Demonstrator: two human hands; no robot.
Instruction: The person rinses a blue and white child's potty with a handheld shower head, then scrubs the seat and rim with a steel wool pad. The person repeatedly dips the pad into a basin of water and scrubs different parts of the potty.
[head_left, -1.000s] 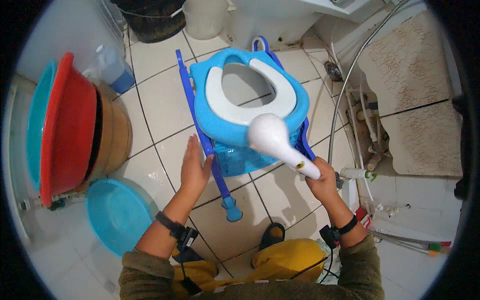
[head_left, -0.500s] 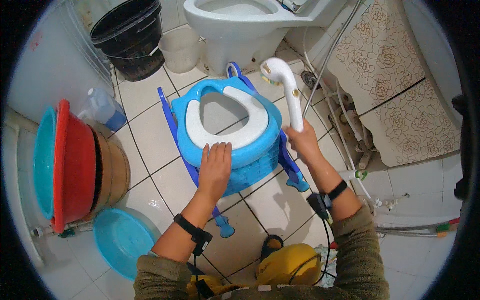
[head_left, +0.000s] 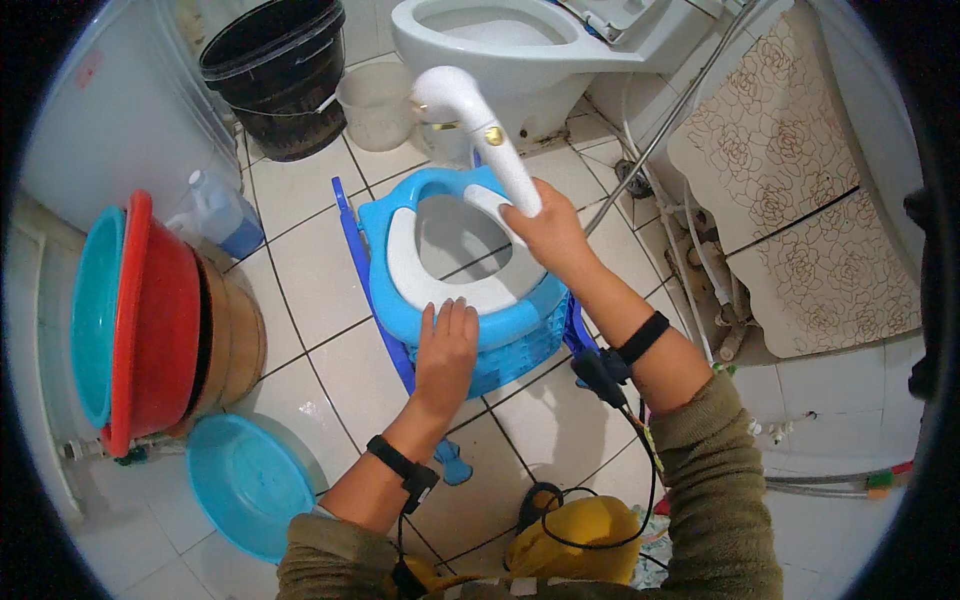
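The left hand (head_left: 445, 350) lies flat, fingers together and stretched out, pressing on the near rim of the blue potty seat (head_left: 455, 300). It grips nothing; the palm simply rests on the blue plastic. The seat sits on the tiled floor (head_left: 310, 270) in the middle of the view, just in front of the toilet (head_left: 520, 45), with a white inner ring (head_left: 440, 285) around its opening and blue ladder legs (head_left: 350, 240) running out beneath it.

The right hand (head_left: 548, 232) is closed around the handle of the white shower head (head_left: 470, 115), holding it above the far side of the seat. The spray end points up and away toward the toilet bowl. A metal hose (head_left: 670, 120) runs off to the upper right. Both wrists wear black bands, and a black cable hangs from the right one.

On the left, a red basin (head_left: 155, 310) and a teal basin (head_left: 90, 310) stand on edge against a brown tub (head_left: 235, 340). Another blue basin (head_left: 245, 480) lies flat on the floor near the left forearm. A black bucket (head_left: 275, 75) stands at the top, a small white bucket (head_left: 378, 100) beside it, and a clear bottle (head_left: 220, 210) with blue liquid sits near the basins. A beige flowered mat (head_left: 790, 190) covers the floor on the right.
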